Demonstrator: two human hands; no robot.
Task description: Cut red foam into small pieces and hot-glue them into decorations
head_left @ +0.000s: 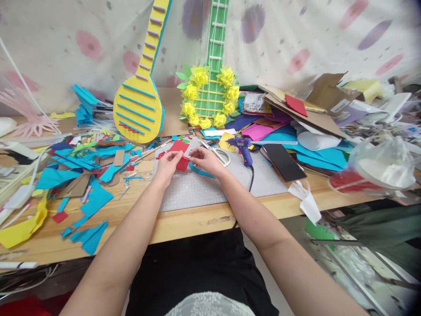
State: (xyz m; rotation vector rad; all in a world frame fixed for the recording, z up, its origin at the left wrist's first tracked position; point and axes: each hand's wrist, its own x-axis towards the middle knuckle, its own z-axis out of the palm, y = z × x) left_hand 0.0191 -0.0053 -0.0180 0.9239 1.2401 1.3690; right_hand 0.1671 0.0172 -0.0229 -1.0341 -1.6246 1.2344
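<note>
My left hand (169,164) and my right hand (205,159) meet over the grey cutting mat, fingers closed on a small piece of red paper (182,164) between them. A larger red sheet (176,148) lies on the mat just beyond my fingers. Beside my right hand rest white-handled scissors (222,156), and a blue paper strip (202,172) passes under that hand. To the right stands a blue glue gun (242,149) with its black cord. Behind my hands are a yellow paper instrument (136,107) and a green one (213,90) ringed with yellow paper flowers.
Blue, brown and yellow paper scraps (95,193) cover the left of the table. A black phone (283,162) lies right of the glue gun. Stacked paper and cardboard (302,116) fill the back right, near a bagged red-and-white tub (368,175). A white scrap (305,202) overhangs the front edge.
</note>
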